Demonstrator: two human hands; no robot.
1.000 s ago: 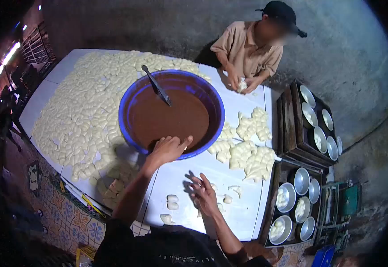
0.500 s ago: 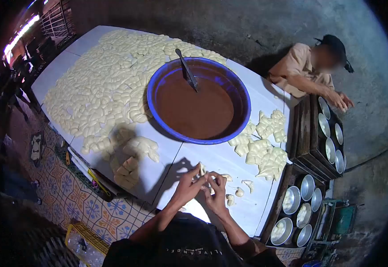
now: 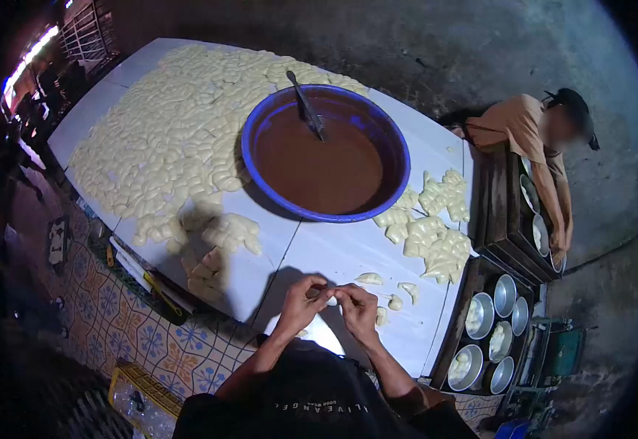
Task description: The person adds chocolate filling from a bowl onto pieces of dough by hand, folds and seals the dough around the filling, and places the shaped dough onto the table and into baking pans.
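Observation:
A small piece of pale dough (image 3: 332,301) shows between my fingertips above the white tabletop. My left hand (image 3: 302,304) pinches it from one side, and my right hand (image 3: 357,310) closes on it from the other; the fingers hide most of its shape. Just beyond my right hand lie a few loose bits: a long dough strip (image 3: 369,279), a curved dough piece (image 3: 409,292) and a small dough lump (image 3: 395,302). Farther off rests a group of joined dough pieces (image 3: 436,249).
A large blue basin (image 3: 298,210) of brown filling holds a dark spatula (image 3: 306,107). Shaped dough (image 3: 165,146) covers the table's left side. At right, round metal tins (image 3: 505,295) sit in a crate, some with dough. A co-worker (image 3: 516,124) leans over stacked wooden crates (image 3: 496,197).
My hands have drawn together around the dough, and the left has lowered slightly. The co-worker has bent forward and now reaches down to the tins in the stacked crates.

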